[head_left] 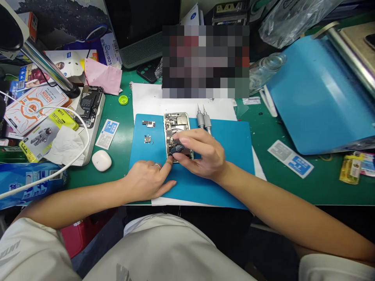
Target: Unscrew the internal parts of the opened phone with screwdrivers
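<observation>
An opened phone (182,120), its inner boards and parts bare, lies upright in line with me on a blue mat (234,156). My right hand (208,152) pinches a short dark screwdriver (177,149) between thumb and fingers over the phone's lower half; its tip is too small to make out. At the phone's lower left corner rests the index fingertip of my left hand (146,177), thumb stretched out on the mat and nothing in its grasp. Left of the phone are a metal bracket piece (149,123) and a small metal part (147,139) with tiny bits beside it.
Two grey screwdrivers (200,119) lie beyond my right hand. To the left are a white earbud case (101,160), a green cap (123,100), another opened phone (89,105) and a white cable (87,132). A glass jar (266,68) and blue sheet (316,101) are at right.
</observation>
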Demonstrator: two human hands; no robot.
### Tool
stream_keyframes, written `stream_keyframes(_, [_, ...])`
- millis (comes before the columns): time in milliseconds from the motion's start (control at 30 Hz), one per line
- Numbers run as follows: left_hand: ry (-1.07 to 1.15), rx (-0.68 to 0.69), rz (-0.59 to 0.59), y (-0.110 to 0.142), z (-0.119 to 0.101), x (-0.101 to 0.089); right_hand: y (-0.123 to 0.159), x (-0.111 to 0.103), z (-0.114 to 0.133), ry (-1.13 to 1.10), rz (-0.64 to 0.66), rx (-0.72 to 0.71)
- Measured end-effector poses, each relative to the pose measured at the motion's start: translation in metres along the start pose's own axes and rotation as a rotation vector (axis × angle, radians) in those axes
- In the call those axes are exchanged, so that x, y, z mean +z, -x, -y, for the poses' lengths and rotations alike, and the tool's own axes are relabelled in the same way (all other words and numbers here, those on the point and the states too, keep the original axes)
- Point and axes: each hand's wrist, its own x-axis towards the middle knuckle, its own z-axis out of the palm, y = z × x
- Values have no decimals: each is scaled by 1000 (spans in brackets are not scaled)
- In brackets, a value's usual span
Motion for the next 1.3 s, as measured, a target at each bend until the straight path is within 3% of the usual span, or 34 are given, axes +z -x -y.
stream_keyframes(233, [5,14,-8,1,1,-1,-1,-1,3,-20,69,21])
stream_keyframes(400, [-7,11,-11,1,1,-1,0,0,3,-25,43,4])
stream_keyframes(567, [-6,21,-34,1,1,-1,1,0,4,-3,32,82])
stream_keyframes(1067, [-12,12,-57,1,1,0,1,0,5,-18,64,27])
stream_keyframes(1300, [-3,17,-37,1,1,-1,3,0,5,-29,84,116])
